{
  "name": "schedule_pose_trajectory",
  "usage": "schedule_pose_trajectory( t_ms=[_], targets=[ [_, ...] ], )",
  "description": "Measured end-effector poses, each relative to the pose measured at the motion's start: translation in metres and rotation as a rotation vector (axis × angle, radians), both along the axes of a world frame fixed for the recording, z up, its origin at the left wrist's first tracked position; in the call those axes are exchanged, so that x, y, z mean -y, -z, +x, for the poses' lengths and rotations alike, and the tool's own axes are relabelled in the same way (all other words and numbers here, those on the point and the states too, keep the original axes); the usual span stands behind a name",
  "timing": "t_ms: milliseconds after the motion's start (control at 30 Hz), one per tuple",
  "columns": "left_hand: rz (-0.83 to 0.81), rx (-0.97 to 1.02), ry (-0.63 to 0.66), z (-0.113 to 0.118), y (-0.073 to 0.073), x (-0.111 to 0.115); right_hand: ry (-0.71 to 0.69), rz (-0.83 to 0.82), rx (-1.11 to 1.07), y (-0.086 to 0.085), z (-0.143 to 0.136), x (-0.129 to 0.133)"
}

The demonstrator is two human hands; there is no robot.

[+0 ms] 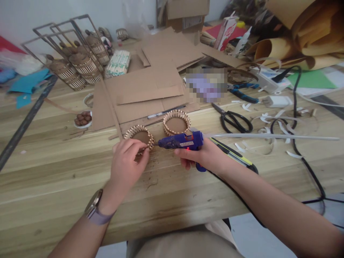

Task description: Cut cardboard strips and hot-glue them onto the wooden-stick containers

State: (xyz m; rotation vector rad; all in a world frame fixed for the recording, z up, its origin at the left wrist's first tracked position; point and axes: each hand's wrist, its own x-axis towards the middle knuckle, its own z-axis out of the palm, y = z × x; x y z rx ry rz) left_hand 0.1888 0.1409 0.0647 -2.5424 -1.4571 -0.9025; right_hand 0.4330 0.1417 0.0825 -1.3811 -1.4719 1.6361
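Note:
My right hand (197,156) is wrapped around a blue hot glue gun (180,141), with a long clear glue stick (268,136) sticking out behind it and a small red light lit. The gun's nozzle points left, at the near right rim of a small round basket (138,132) made of short wooden sticks on a cardboard base. Thumb and fingers of my left hand (129,157) are closed on the near side of that basket, partly hiding it. Just behind the gun stands a second small round basket (176,122), apart from the first.
Cardboard sheets (153,82) and a pen (166,112) lie behind the baskets. Scissors (235,120), pliers (243,92), a utility knife (233,154) and a black cable (306,165) are to the right. A nut bowl (82,119) and handled stick baskets (86,68) stand left.

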Motion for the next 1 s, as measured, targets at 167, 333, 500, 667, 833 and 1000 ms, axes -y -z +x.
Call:
schedule_pose_trajectory(
  t_ms=[167, 333, 500, 667, 833, 1000],
  targets=[
    [0.040, 0.025, -0.059, 0.002, 0.000, 0.001, 0.003, 0.015, -0.032, 0.001, -0.001, -0.001],
    [0.040, 0.061, -0.051, 0.002, 0.000, 0.001, 0.112, -0.015, -0.058, 0.005, 0.001, -0.003],
    [0.032, 0.061, 0.024, 0.001, 0.002, 0.001, 0.208, 0.044, -0.092, 0.012, 0.005, -0.002],
    [0.006, 0.092, -0.024, 0.001, 0.005, 0.002, 0.210, 0.033, -0.081, 0.012, 0.003, -0.002],
    [-0.029, 0.137, -0.017, 0.000, 0.007, 0.002, 0.240, 0.016, -0.110, 0.013, 0.002, -0.003],
    [-0.082, 0.213, -0.053, -0.001, 0.007, 0.001, 0.216, -0.027, -0.112, 0.020, 0.004, -0.003]
  ],
)
